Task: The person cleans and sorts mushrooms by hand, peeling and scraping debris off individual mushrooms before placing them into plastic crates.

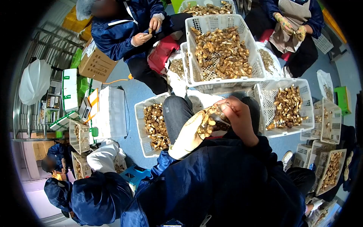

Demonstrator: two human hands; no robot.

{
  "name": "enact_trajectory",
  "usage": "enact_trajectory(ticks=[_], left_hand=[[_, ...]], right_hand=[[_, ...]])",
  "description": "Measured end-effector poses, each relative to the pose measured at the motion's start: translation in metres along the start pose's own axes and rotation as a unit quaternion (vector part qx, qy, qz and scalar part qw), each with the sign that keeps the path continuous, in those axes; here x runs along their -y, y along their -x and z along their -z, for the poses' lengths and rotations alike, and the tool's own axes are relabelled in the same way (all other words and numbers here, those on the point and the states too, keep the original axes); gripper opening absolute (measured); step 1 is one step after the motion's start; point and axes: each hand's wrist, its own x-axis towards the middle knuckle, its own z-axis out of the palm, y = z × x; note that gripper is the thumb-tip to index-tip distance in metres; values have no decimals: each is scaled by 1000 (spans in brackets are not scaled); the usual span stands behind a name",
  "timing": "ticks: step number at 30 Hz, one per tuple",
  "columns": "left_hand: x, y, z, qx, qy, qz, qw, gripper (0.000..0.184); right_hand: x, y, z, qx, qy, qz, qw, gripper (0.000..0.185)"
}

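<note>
Over my lap, my left hand, in a pale glove, is wrapped round a knobbly brown root. Bare and beside it, my right hand has its thumb and fingers pinched together at the root's right side; a thin, pale blade-like piece shows below these fingers, too small to identify surely. A large white crate of brown roots stands in front of me. To the left of my legs is another crate with roots, and to the right a third.
Co-workers in dark blue jackets sit across from me, one holding a small root. Another person is at the lower left. White foam boxes and a cardboard box stand left. More root crates are at the right.
</note>
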Motion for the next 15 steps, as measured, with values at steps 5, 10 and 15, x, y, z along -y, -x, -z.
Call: enact_trajectory(ticks=[5,10,15], left_hand=[[-2,1,1,15,0,-14,1000,39],[0,1,-2,18,-51,-60,997,38],[5,-1,-6,7,-41,-80,996,39]], right_hand=[[-11,0,0,-17,-70,-7,997,17],[-13,6,-2,-7,-160,-47,986,16],[-18,10,-13,-19,-126,57,990,13]])
